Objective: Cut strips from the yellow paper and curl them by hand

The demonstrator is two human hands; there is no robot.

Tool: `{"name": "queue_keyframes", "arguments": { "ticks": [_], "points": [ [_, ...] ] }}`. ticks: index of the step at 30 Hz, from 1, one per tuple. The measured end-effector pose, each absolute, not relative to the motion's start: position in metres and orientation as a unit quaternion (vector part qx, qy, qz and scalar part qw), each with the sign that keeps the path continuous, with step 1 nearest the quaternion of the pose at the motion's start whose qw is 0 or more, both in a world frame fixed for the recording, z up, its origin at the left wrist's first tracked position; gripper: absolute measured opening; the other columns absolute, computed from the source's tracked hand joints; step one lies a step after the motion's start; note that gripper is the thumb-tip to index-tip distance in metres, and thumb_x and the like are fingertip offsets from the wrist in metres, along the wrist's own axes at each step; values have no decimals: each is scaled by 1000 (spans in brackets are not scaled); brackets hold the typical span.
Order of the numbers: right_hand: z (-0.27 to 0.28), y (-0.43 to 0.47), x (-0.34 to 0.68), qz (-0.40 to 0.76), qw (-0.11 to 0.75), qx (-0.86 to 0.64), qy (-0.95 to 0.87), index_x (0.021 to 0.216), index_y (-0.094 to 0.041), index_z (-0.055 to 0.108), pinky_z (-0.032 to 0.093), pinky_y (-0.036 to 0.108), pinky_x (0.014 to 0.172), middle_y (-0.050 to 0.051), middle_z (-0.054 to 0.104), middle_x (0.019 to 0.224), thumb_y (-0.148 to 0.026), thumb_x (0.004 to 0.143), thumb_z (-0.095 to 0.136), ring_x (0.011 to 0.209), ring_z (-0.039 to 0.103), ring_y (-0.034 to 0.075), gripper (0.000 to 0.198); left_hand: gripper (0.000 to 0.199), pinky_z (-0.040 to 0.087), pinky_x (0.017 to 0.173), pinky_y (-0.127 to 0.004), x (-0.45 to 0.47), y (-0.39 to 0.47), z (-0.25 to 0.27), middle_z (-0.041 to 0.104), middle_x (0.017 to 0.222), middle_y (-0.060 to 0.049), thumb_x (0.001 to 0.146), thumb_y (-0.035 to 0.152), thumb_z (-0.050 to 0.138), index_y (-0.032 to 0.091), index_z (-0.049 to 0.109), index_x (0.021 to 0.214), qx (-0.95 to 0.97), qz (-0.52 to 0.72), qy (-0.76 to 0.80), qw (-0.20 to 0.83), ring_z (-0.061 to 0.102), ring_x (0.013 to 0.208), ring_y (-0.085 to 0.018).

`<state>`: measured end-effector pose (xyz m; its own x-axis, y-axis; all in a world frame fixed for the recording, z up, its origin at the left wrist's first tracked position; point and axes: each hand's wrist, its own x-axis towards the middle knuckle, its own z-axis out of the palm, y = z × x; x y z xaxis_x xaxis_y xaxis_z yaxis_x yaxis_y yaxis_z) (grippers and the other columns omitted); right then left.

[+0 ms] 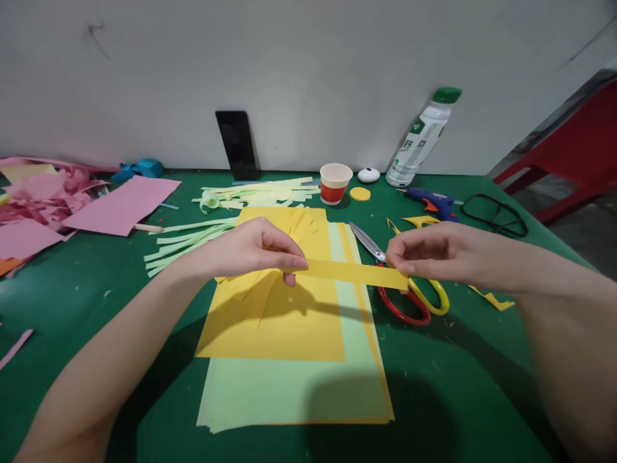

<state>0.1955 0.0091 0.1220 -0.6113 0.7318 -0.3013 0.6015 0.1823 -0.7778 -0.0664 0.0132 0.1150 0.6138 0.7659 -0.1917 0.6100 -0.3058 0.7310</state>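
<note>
A yellow paper strip is stretched level between my two hands. My left hand pinches its left end, fingers closed, above a yellow paper sheet. At the other end, my right hand pinches the strip between thumb and fingertips. Loose yellow strips lie on the sheet, partly hidden by my left hand. Under it is a stack of pale green paper with yellow edges showing. Scissors with one red and one yellow handle lie below my right hand, which partly covers them.
Pale green strips lie behind my left hand. Along the wall are a phone, a paper cup and a leaning bottle. A glue gun and black cable lie right, pink paper left.
</note>
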Motion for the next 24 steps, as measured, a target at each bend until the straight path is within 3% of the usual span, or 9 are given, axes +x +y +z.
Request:
{"name": "queue_keyframes", "arguments": {
  "ticks": [6, 8, 12, 17, 24],
  "points": [
    [125, 12, 211, 443, 24, -471, -762, 64, -21, 48, 38, 25, 52, -1, 57, 62, -34, 80, 45, 57, 49, 11, 21, 31, 31, 45, -18, -73, 17, 114, 68, 69, -1, 78, 41, 52, 18, 72, 68, 814, 77, 433, 378, 46, 50, -7],
    [126, 13, 213, 396, 53, -501, -768, 67, -22, 52, 38, 25, 54, -2, 56, 64, -30, 81, 43, 60, 51, 11, 19, 31, 31, 46, -18, -73, 18, 114, 68, 70, -1, 78, 40, 53, 18, 70, 65, 812, 87, 452, 360, 47, 51, -7],
    [122, 5, 194, 314, 201, -507, -777, 75, -22, 59, 44, 26, 64, 1, 64, 79, -32, 77, 53, 72, 58, 14, 12, 30, 35, 50, -18, -63, 12, 113, 70, 71, -1, 79, 39, 52, 17, 70, 68, 810, 87, 454, 360, 54, 59, -10],
    [106, -18, 153, 197, 220, -446, -845, 78, -18, 59, 43, 27, 66, 3, 66, 81, -19, 80, 49, 75, 58, 15, 11, 27, 32, 45, -18, -41, -7, 106, 70, 68, 0, 84, 33, 48, 16, 69, 81, 837, 97, 411, 347, 46, 44, -5],
    [100, -27, 144, 266, 199, -419, -845, 72, -17, 56, 39, 22, 57, 1, 61, 71, -17, 79, 48, 64, 54, 11, 11, 33, 30, 45, -18, -37, -20, 97, 66, 60, -2, 87, 32, 43, 14, 68, 77, 872, 111, 378, 290, 48, 44, -6]
  ]
}}
